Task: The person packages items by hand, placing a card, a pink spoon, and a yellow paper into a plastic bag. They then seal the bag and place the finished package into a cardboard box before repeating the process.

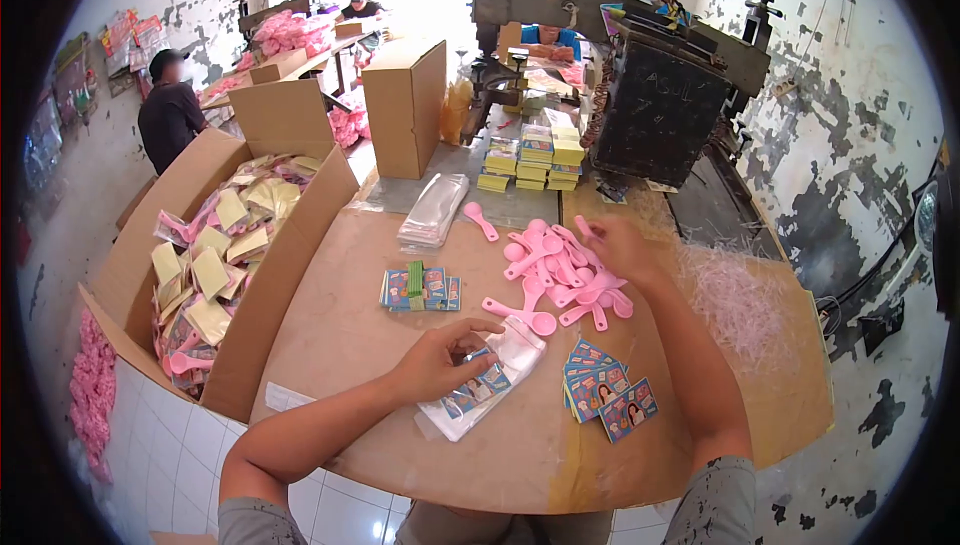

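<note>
My left hand [445,360] rests over a stack of clear plastic bags [517,353], its fingers curled at a blue printed card [478,391] that lies on or in the top bag. At the right edge of the pile of pink spoons [560,265], my right hand [615,245] pinches the handle of one pink spoon [583,226]. Fanned blue cards [600,385] lie at the right front. A green-banded bundle of cards [417,287] sits left of the spoons, with more clear bags [434,210] behind it.
An open carton [290,290] of filled packets stands at the left. Card stacks [533,160], an upright box [404,110] and a black machine [660,95] stand at the back. Shredded material [735,305] lies right. Three other people are farther back.
</note>
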A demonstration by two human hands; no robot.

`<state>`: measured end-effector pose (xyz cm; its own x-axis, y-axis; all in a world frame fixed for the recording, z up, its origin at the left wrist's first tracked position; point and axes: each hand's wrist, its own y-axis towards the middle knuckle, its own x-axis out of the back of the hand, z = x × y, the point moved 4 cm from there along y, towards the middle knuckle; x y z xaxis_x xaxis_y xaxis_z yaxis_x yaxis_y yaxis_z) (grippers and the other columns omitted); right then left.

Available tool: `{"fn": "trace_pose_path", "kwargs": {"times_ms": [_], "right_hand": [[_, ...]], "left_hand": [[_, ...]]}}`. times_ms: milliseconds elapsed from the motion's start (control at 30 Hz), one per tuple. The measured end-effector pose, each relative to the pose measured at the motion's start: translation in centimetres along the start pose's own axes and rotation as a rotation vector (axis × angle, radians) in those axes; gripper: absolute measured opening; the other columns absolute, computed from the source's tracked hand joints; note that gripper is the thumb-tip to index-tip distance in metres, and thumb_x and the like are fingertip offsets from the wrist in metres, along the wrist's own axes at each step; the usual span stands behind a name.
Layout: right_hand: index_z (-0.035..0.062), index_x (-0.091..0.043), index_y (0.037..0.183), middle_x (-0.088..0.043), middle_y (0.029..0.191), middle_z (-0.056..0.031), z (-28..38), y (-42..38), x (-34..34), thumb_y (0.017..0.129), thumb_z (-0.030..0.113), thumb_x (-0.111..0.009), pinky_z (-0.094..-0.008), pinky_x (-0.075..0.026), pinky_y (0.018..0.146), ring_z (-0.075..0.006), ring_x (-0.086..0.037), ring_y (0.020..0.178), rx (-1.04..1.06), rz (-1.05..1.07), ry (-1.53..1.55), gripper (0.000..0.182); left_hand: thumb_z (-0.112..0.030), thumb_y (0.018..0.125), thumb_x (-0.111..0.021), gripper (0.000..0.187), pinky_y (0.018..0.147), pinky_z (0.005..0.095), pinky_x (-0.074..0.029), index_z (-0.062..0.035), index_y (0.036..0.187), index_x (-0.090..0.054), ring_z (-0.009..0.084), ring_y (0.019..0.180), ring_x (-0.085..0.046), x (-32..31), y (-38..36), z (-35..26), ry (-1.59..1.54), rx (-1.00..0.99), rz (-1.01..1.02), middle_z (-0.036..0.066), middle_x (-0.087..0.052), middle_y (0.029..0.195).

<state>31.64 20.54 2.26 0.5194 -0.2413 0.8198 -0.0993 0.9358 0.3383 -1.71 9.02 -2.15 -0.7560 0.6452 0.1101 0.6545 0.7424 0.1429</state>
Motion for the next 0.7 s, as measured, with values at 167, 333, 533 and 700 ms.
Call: {"fn": "trace_pose_path", "kwargs": {"times_ms": [167, 333, 533, 700], "right_hand": [[0.0018, -0.067, 0.122, -0.072, 0.098, -0.0095, 6.8, -3.0, 4.1, 0.100, 0.016, -0.070, -0.0324, -0.057, 0.083, -0.0189, -0.071, 0.090, -0.075, 0.167, 0.733, 0.026], [0.0032, -0.049, 0.137, -0.062, 0.119, -0.0083, 13.1, -8.6, 1.7, 0.100, 0.000, -0.063, -0.0333, -0.058, 0.090, -0.0196, -0.067, 0.115, 0.045, 0.357, 1.084, 0.039], [0.0044, -0.045, 0.132, -0.061, 0.119, -0.0113, 14.5, -9.5, 0.4, 0.099, -0.006, -0.048, -0.0404, -0.058, 0.097, -0.0280, -0.068, 0.117, 0.064, 0.273, 1.198, 0.035], [0.0044, -0.044, 0.130, -0.062, 0.121, -0.0146, 13.9, -9.7, -0.7, 0.098, -0.003, -0.042, -0.0459, -0.059, 0.100, -0.0355, -0.069, 0.117, 0.028, 0.192, 1.350, 0.033]], "left_hand": [[-0.004, 0.102, -0.065, 0.041, 0.076, 0.0233, -0.055, -0.0012, 0.141, -0.055, 0.0064, 0.095, -0.066, -0.2, 0.0, -2.1, -0.272, 0.144, -0.031, 0.005, -0.071, 0.106], [-0.003, 0.101, -0.066, 0.042, 0.080, 0.0235, -0.056, 0.0009, 0.141, -0.054, 0.0080, 0.096, -0.068, 0.0, 0.0, -2.0, -0.309, 0.100, -0.019, 0.006, -0.072, 0.111], [-0.004, 0.099, -0.069, 0.044, 0.076, 0.0210, -0.054, 0.0009, 0.141, -0.056, 0.0057, 0.091, -0.067, -0.1, -0.1, -2.2, -0.359, 0.059, -0.090, 0.004, -0.071, 0.103], [-0.002, 0.099, -0.069, 0.042, 0.078, 0.0218, -0.055, 0.0036, 0.139, -0.056, 0.0059, 0.092, -0.067, 0.0, -0.2, -2.1, -0.296, 0.028, -0.093, 0.005, -0.070, 0.105]]}}
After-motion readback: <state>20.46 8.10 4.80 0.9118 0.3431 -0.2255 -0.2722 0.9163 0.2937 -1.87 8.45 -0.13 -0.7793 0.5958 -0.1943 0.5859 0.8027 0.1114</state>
